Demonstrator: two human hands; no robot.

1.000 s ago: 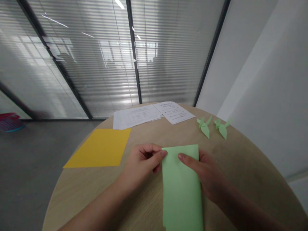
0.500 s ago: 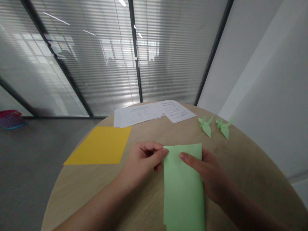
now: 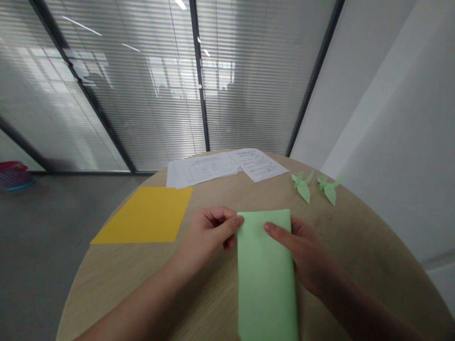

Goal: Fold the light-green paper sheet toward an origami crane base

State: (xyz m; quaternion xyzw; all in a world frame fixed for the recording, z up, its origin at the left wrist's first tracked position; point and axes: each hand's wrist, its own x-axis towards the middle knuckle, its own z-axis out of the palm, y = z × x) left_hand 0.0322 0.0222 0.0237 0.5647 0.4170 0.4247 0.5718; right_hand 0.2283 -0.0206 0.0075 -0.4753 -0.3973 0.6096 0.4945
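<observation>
Between my hands is a light green sheet of paper, folded into a long narrow rectangle that runs toward me past the lower edge of the view. My left hand pinches its far left corner between thumb and fingertips. On the right side, my right hand grips the paper, its thumb lying on the top face and its other fingers hidden behind. Farther off to the right, two green origami cranes rest on the table.
A yellow sheet lies on the round wooden table at left. White printed papers overlap at the far edge. Glass partitions with blinds stand behind, a white wall at right. A basket sits on the floor far left.
Both hands and the green paper have shifted slightly left and a little away from me. The grip looks the same. The whole view has also drifted a few pixels.
</observation>
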